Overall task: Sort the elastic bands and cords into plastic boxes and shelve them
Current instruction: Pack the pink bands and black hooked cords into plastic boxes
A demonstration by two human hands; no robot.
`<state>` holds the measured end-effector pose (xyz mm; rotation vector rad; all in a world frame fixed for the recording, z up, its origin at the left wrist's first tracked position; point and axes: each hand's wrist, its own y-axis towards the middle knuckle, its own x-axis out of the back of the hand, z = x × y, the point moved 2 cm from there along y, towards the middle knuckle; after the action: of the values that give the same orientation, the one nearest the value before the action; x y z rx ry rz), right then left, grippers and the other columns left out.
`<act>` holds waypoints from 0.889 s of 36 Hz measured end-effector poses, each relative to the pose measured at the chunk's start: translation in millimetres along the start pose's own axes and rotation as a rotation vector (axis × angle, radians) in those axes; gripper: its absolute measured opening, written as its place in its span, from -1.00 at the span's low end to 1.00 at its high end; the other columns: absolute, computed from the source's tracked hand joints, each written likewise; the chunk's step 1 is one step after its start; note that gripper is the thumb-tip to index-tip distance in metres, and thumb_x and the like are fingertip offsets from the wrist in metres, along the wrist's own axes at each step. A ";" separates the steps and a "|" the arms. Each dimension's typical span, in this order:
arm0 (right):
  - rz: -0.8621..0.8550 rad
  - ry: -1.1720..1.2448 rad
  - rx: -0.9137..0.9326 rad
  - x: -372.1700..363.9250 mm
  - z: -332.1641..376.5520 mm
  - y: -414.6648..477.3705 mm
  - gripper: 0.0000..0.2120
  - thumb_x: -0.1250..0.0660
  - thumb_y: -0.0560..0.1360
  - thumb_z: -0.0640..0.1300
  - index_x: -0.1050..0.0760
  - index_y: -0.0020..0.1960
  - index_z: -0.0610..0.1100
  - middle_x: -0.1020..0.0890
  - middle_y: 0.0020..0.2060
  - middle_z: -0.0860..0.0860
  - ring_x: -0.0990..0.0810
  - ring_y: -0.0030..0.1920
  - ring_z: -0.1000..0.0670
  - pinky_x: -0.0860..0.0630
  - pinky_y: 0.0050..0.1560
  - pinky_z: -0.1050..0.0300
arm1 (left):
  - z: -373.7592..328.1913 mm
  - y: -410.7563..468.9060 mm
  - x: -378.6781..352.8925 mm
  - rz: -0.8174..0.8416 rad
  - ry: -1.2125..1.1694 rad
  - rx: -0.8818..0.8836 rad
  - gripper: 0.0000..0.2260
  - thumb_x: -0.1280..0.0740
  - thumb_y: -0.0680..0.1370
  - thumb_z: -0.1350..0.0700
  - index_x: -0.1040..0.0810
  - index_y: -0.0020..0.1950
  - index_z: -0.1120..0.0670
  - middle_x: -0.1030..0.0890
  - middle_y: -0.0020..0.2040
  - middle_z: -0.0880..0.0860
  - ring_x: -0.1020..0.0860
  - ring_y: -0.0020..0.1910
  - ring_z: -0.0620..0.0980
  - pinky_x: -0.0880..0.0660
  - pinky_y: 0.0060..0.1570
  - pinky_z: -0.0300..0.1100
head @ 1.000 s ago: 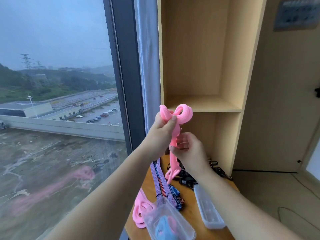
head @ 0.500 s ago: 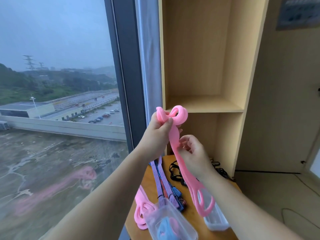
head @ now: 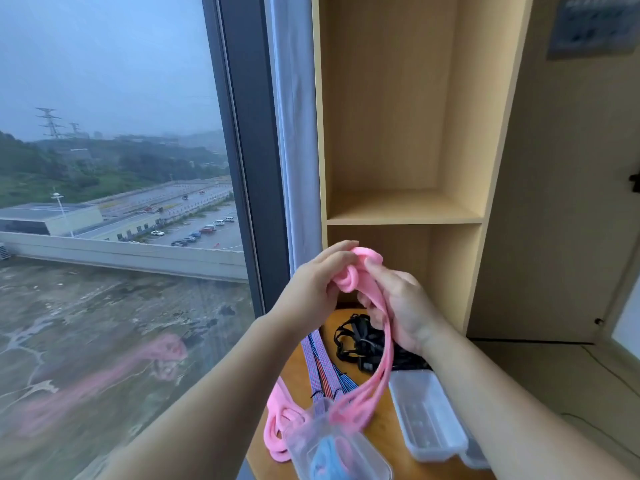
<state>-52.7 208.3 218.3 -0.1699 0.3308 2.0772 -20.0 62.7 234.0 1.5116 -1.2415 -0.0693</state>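
Wooden table (head: 384, 427), clear box (head: 360, 455) holding blue band (head: 325, 459)

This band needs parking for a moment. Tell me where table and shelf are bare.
The upper shelf board is bare edge to edge. On the table, only a strip between the striped cords and the lidded box shows wood. Black cords crowd the back; a loose pink band and the open box, the near left.

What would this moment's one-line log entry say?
pink band: bunched at top, loops hanging | left hand: grips bunch | right hand: pinches band | clear box: open, below
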 end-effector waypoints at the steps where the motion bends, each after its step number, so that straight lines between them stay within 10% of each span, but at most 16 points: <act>1: -0.028 -0.008 -0.015 0.7 0.5 0.7 -0.53 -0.34 0.44 0.24 -0.60 -0.16 -0.20 -0.44 -0.47 -0.05 -0.26 -0.58 0.06 -0.19 -0.60 0.27 | -0.5 -1.4 0.0 0.022 0.030 -0.013 -0.59 -0.16 0.46 0.40 -0.58 0.23 0.15 -0.48 0.39 0.04 -0.50 0.32 -0.02 -0.42 0.28 -0.25; 8: -0.204 -0.141 -0.079 3.9 -9.6 2.2 -0.46 -0.37 0.34 0.40 -0.64 -0.38 -0.10 -0.45 -0.54 -0.03 -0.28 -0.56 0.04 -0.17 -0.59 0.27 | -4.6 -16.2 -10.6 0.086 -0.005 -0.013 -0.47 -0.19 0.49 0.48 -0.47 0.39 0.11 -0.41 0.45 0.01 -0.44 0.39 -0.07 -0.37 0.32 -0.29; 14: -0.215 -0.153 -0.141 2.7 -14.1 1.7 -0.47 -0.34 0.42 0.37 -0.65 -0.36 -0.09 -0.48 -0.54 -0.04 -0.25 -0.59 0.03 -0.15 -0.57 0.27 | -2.5 -22.6 -10.0 0.111 -0.036 0.070 -0.50 -0.16 0.50 0.42 -0.26 0.42 0.14 -0.51 0.28 -0.08 -0.57 0.04 -0.10 -0.44 0.02 -0.42; 21: -0.220 -0.123 -0.081 0.7 -12.6 1.7 -0.67 -0.43 0.46 0.11 -0.63 -0.25 -0.16 -0.42 -0.54 -0.02 -0.24 -0.60 0.06 -0.15 -0.60 0.28 | 2.7 -24.5 -8.6 0.114 -0.314 0.183 -0.42 -0.17 0.42 0.40 -0.19 0.43 0.13 -0.40 0.43 -0.01 -0.49 0.31 -0.06 -0.49 0.13 -0.18; 27: -0.170 -0.180 -0.009 5.6 -8.0 3.0 -0.73 -0.32 0.57 -0.05 -0.60 -0.19 -0.20 -0.41 -0.54 0.00 -0.26 -0.58 0.08 -0.15 -0.61 0.28 | 9.3 -22.4 -11.2 0.111 -0.974 0.627 -0.60 -0.28 0.47 0.14 -0.47 0.30 0.15 -0.60 0.16 0.21 -0.63 -0.02 0.05 -0.57 -0.07 -0.14; 32: -0.144 -0.244 0.003 6.8 -10.8 1.6 -0.65 -0.33 0.57 0.01 -0.59 -0.28 -0.21 -0.47 -0.54 -0.07 -0.29 -0.61 0.06 -0.20 -0.60 0.28 | 2.6 -18.3 -9.1 0.075 -0.738 0.561 -0.77 -0.37 0.55 0.09 -0.61 0.18 0.09 -0.69 0.00 0.19 -0.67 -0.03 0.15 -0.62 -0.04 0.01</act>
<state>-57.7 209.8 206.5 0.0608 0.1671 1.9293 -13.9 64.1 214.3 2.0071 -2.0234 -0.2652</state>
